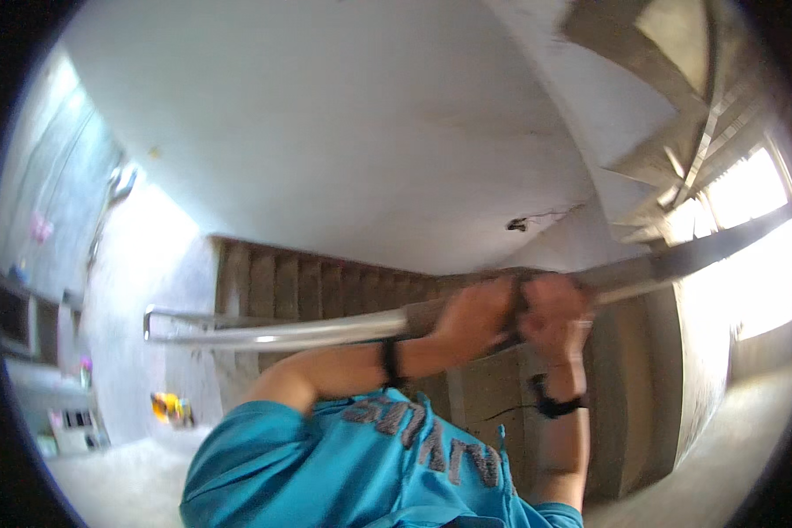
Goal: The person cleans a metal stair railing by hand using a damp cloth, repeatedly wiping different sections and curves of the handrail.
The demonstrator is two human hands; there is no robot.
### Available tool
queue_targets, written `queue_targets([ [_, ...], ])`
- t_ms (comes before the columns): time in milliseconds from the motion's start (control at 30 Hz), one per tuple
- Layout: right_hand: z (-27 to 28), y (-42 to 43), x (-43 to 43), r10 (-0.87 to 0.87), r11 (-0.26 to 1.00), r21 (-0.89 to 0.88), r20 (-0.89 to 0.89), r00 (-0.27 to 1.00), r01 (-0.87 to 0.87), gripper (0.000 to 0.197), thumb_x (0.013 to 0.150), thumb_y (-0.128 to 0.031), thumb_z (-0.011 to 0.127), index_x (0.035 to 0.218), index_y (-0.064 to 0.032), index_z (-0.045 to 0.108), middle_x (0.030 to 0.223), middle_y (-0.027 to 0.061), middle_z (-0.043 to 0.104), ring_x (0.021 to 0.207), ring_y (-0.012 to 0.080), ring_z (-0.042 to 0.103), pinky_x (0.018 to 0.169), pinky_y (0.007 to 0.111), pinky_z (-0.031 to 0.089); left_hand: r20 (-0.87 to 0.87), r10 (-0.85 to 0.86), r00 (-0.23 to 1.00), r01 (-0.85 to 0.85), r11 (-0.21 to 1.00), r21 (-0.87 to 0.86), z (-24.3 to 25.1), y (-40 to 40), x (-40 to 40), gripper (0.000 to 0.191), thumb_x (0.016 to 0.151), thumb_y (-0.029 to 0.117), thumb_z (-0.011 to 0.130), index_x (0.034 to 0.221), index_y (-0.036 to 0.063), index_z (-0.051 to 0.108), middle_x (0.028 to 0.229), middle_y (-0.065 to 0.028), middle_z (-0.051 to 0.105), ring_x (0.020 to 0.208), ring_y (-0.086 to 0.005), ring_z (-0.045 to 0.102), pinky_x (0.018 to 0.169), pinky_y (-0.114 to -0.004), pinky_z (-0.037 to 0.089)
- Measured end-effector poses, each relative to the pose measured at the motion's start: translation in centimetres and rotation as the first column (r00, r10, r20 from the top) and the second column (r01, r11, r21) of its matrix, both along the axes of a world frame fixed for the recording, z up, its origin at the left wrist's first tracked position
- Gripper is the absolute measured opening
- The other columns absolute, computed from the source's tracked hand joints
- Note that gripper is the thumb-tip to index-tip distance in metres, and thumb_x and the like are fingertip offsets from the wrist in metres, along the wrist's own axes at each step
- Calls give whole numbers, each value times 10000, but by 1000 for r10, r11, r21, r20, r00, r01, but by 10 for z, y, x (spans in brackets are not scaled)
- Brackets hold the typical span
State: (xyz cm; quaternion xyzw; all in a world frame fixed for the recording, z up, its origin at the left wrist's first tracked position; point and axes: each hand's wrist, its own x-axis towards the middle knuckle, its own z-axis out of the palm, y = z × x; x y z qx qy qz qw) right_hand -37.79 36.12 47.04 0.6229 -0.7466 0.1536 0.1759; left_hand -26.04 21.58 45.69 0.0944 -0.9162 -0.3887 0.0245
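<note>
A shiny metal handrail (330,330) runs across in front of my turquoise shirt. Brown covering (422,317) lies around its middle part, and dark material shows between my hands; blur hides what it is. My left hand (478,313) is closed over the covered stretch. Close beside it on the right, my right hand (558,313) is bent into a fist on the same stretch. Both hands are motion-blurred, so single fingers are hard to make out. A dark band sits on each wrist.
Stair steps (303,284) lie beyond and below the rail, beside a large pale wall (343,132). Dark wiring (517,224) sticks out of that wall. Bright windows (752,191) are at the right. A yellow object (165,406) is at the lower left near a pale floor.
</note>
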Motion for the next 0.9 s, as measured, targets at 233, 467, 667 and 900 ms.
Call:
queue_targets([
  [233,102,20,-92,-361,933,-74,-206,910,354,122,822,-147,567,890,-81,646,965,51,643,1080,261,531,965,443,350,-510,-49,859,-232,851,-472,13,49,-62,679,892,459,490,1376,23,298,1262,-198,450,1071,-314,481,889,-401,427],
  [467,13,-52,21,-400,910,-41,-347,848,413,101,826,-234,543,810,-151,598,888,15,592,957,224,531,902,493,328,-339,-6,941,-147,893,-425,-50,-7,38,675,834,376,595,1359,46,330,1276,-191,420,1114,-316,454,932,-441,395],
  [667,-67,-105,136,-85,931,352,-61,994,101,325,864,-337,504,1128,-149,536,1131,35,519,1110,198,444,962,471,282,-153,263,953,-296,918,-263,-114,-79,169,818,630,365,780,1319,115,415,1213,-117,482,1113,-304,460,937,-433,381],
  [900,-71,-61,122,-92,960,229,-291,952,163,497,866,-359,518,1336,-226,427,1433,7,345,1329,177,288,1039,424,225,-294,159,943,-220,957,-188,-91,-61,130,867,654,477,730,1300,16,380,1245,-152,466,1139,-331,447,972,-424,353],
])
